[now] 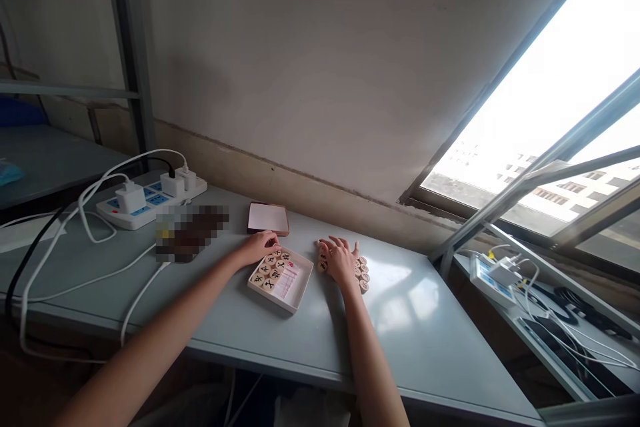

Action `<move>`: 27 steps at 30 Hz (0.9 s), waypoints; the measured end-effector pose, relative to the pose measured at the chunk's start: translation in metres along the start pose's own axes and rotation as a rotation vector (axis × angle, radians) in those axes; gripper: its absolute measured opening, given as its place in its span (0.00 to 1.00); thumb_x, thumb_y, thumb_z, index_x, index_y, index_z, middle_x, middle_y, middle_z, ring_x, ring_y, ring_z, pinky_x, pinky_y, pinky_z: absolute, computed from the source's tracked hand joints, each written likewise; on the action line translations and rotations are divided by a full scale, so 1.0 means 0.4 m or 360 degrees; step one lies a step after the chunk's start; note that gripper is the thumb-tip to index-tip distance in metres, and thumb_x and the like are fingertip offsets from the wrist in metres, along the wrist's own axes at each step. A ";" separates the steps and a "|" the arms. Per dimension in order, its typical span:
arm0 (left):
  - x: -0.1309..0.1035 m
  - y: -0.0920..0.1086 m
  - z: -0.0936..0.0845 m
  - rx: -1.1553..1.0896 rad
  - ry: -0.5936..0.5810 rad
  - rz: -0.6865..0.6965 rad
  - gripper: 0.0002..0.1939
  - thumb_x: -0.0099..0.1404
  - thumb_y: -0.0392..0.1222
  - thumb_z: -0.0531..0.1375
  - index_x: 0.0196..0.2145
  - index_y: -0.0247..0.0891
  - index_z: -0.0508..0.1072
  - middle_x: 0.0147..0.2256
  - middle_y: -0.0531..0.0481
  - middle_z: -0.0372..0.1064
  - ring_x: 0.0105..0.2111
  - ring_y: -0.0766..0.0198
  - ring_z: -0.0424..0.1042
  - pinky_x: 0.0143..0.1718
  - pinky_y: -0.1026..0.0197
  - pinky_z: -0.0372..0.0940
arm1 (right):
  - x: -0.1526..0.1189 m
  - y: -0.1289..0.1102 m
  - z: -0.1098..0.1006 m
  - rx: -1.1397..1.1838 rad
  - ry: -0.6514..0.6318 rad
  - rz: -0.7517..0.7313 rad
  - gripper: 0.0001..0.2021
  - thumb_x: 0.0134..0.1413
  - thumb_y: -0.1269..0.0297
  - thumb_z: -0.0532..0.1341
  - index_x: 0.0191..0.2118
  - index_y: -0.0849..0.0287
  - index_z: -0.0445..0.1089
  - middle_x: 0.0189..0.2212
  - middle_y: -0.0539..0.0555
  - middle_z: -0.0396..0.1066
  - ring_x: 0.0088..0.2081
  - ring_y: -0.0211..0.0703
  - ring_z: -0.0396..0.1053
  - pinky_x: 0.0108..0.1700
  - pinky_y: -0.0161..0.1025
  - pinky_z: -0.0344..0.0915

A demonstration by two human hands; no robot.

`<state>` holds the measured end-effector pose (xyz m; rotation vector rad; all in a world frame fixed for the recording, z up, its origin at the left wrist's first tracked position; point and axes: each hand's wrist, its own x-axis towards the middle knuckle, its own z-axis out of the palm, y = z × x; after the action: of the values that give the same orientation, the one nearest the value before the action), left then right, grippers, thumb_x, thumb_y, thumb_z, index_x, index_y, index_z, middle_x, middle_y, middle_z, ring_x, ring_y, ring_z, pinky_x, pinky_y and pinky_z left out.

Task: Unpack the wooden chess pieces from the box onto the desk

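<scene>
A shallow white box (303,287) stands on the desk with several round Chinese chess pieces (270,268) in rows along its left side. Over the box's far left corner is my left hand (259,247), its fingers curled down by the pieces; what they grip, if anything, is hidden. To the right of the box, my right hand (340,259) lies with spread fingers over a group of loose chess pieces (362,273), hiding part of them. Pieces show on both sides of that hand. A pinkish printed picture (289,280) covers the bare part of the box's floor.
The box lid (269,217) lies behind the box, near the wall. On the left are a power strip (150,201) with plugs and cables, and a blurred-out dark object (193,233). A second power strip (493,280) sits beyond the grey desk's (310,340) right end, past a metal frame.
</scene>
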<state>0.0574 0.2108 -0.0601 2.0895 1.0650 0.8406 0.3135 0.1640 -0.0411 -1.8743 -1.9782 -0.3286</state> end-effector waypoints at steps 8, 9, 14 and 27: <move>0.001 -0.001 -0.003 0.0025 -0.0021 -0.0005 0.12 0.57 0.50 0.54 0.28 0.38 0.68 0.32 0.48 0.69 0.33 0.58 0.67 0.35 0.59 0.60 | -0.004 0.011 -0.009 -0.0037 0.0018 0.0094 0.15 0.60 0.58 0.49 0.40 0.48 0.73 0.48 0.53 0.67 0.51 0.50 0.58 0.57 0.62 0.32; 0.001 -0.002 -0.003 0.0036 -0.0020 0.0003 0.12 0.57 0.50 0.54 0.28 0.38 0.68 0.33 0.48 0.69 0.34 0.58 0.67 0.35 0.59 0.59 | -0.004 0.005 -0.015 -0.0013 0.0023 0.0108 0.15 0.60 0.58 0.49 0.41 0.48 0.73 0.48 0.54 0.67 0.52 0.50 0.58 0.57 0.62 0.33; 0.002 -0.002 -0.004 0.0062 -0.0046 0.0004 0.13 0.57 0.50 0.55 0.28 0.38 0.68 0.33 0.48 0.69 0.34 0.57 0.67 0.34 0.60 0.59 | -0.008 -0.058 -0.076 0.0486 -0.0081 -0.0042 0.14 0.59 0.59 0.51 0.45 0.52 0.70 0.45 0.54 0.67 0.48 0.45 0.61 0.52 0.46 0.53; 0.000 0.014 -0.019 0.0111 -0.0063 0.0084 0.14 0.58 0.50 0.54 0.27 0.36 0.68 0.31 0.48 0.68 0.32 0.60 0.66 0.34 0.62 0.59 | -0.055 -0.189 -0.112 0.0849 -0.0900 -0.0697 0.18 0.44 0.71 0.64 0.43 0.52 0.69 0.39 0.50 0.70 0.37 0.39 0.66 0.36 0.34 0.61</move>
<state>0.0541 0.2101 -0.0513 2.1919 1.0354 0.7944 0.2445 0.1191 -0.0034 -1.2636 -2.5049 0.6315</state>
